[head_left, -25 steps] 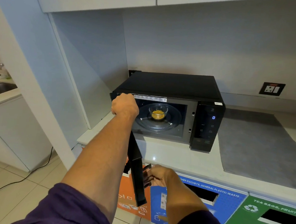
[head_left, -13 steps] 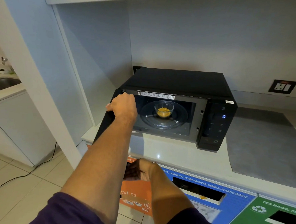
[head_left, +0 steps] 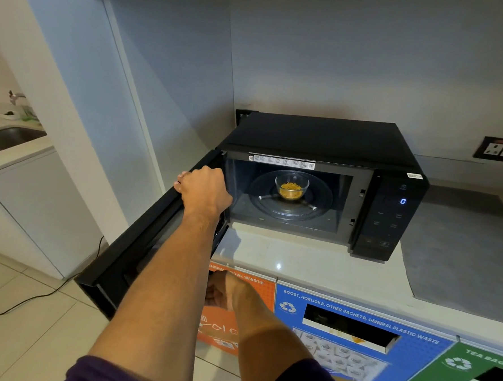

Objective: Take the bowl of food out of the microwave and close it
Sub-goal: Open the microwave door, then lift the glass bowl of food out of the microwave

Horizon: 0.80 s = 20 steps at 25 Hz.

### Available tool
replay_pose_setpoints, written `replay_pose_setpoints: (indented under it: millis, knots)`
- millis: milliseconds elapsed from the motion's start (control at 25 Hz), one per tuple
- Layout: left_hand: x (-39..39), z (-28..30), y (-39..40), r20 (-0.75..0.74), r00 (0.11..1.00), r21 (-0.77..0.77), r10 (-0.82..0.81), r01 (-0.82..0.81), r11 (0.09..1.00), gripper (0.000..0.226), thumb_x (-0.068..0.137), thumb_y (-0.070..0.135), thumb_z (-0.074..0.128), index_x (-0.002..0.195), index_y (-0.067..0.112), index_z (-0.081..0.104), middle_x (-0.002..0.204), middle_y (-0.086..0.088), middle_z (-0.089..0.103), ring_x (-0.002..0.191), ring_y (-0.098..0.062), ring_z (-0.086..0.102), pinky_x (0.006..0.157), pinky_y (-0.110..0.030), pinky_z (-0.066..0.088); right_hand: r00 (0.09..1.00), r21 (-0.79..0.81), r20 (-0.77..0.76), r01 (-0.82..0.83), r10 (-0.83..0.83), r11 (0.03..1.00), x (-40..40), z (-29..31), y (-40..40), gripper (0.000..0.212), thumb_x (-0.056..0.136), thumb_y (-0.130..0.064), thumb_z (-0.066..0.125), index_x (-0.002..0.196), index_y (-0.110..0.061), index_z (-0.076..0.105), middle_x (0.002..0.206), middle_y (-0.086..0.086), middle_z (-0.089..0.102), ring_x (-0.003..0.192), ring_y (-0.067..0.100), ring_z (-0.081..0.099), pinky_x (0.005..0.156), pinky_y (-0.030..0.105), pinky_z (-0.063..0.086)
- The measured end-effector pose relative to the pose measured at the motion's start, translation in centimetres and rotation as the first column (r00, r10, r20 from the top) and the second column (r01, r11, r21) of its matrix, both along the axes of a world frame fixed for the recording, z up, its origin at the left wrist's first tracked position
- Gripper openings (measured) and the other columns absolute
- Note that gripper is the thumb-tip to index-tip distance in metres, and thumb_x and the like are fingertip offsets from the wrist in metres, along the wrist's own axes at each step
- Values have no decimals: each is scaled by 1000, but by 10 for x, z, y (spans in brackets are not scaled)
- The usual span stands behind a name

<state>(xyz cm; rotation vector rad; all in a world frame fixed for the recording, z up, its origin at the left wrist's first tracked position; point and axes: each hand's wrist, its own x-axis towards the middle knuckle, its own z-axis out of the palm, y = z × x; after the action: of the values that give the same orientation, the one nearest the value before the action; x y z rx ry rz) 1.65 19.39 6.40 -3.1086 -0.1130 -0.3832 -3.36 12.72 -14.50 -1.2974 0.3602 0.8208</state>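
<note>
The black microwave (head_left: 321,135) stands on the white counter (head_left: 299,261) with its door (head_left: 128,259) swung wide open to the left. Inside, a small glass bowl (head_left: 291,187) of yellow food sits in the middle of the glass turntable (head_left: 320,207). My left hand (head_left: 204,189) grips the top edge of the door near the hinge. My right hand (head_left: 220,291) hangs below the counter's front edge with curled fingers, apart from the door and partly hidden behind my left forearm. Nothing shows in it.
A grey mat (head_left: 461,256) lies on the counter right of the microwave. Under the counter are orange (head_left: 253,281), blue (head_left: 338,343) and green (head_left: 483,372) waste bin fronts. A wall socket (head_left: 498,148) is at the back right, a cable (head_left: 31,297) on the floor, a sink (head_left: 6,137) far left.
The door has swung further open to the left with my left hand on its top edge. My right hand has come off the door's outer edge and now sits below the counter.
</note>
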Motion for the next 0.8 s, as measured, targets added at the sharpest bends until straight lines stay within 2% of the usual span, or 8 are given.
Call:
replay_pose_setpoints:
  millis: [160, 320, 400, 520, 560, 640, 720, 800]
  knots:
    - [7, -12, 14, 90, 995, 60, -38, 33, 998, 27, 89, 32, 56, 87, 11, 72, 100, -24, 74, 99, -44, 69, 88, -50, 56, 999, -14, 42, -11, 11, 1000, 8, 2, 13, 4, 92, -3, 69, 89, -1, 70, 81, 14, 71, 74, 25, 71, 106, 46, 55]
    - [12, -19, 19, 170, 983, 20, -73, 70, 997, 32, 89, 32, 54, 90, 7, 73, 111, -27, 70, 94, -41, 70, 84, -46, 57, 998, -31, 57, -16, 18, 999, 15, -2, 22, 6, 91, -5, 73, 87, -2, 69, 81, 13, 69, 73, 23, 69, 106, 45, 55]
    - [13, -24, 17, 231, 968, -41, -95, 108, 993, 44, 90, 34, 55, 118, 4, 69, 128, -23, 65, 107, -39, 67, 89, -46, 56, 998, -36, 66, -8, 10, 999, 17, 0, 22, 11, 90, -6, 73, 98, 2, 70, 87, 15, 70, 77, 24, 69, 105, 43, 55]
    - [13, -37, 8, 294, 925, -159, -239, 294, 942, 68, 97, 37, 53, 154, 4, 39, 158, -16, 43, 138, -33, 50, 112, -44, 42, 991, -188, 133, 11, 14, 982, 28, 10, 3, 37, 92, -10, 72, 123, 9, 68, 105, 19, 73, 86, 21, 71, 95, 34, 61]
    - [11, -41, 4, 302, 909, -191, -286, 351, 916, 66, 99, 37, 52, 155, 5, 38, 158, -15, 44, 138, -32, 50, 112, -44, 42, 983, -268, 183, 45, 5, 962, 32, 20, -11, 39, 92, -13, 72, 125, 7, 69, 100, 16, 73, 77, 16, 71, 81, 27, 63]
    - [12, -50, -5, 299, 897, -269, -325, 406, 873, 57, 100, 36, 50, 149, 7, 47, 143, -15, 60, 125, -32, 61, 100, -44, 51, 950, -359, 306, 174, -60, 917, 46, 35, -44, 35, 91, -16, 73, 119, 6, 72, 88, 12, 66, 63, 15, 61, 57, 21, 47]
    - [15, -59, -16, 265, 925, -451, -271, 368, 813, 49, 100, 38, 49, 140, 10, 55, 116, -15, 73, 106, -34, 70, 85, -43, 56, 899, -316, 386, 341, -208, 886, 57, 47, -77, 22, 91, -15, 74, 104, 3, 75, 90, 14, 63, 70, 17, 56, 60, 22, 42]
    - [22, -69, -32, 174, 964, -626, -201, 266, 733, 53, 101, 42, 49, 144, 11, 53, 113, -15, 73, 106, -35, 70, 85, -42, 54, 826, -246, 447, 483, -344, 840, 62, 57, -104, 6, 90, -12, 74, 88, -6, 74, 94, 11, 68, 76, 14, 62, 60, 18, 51]
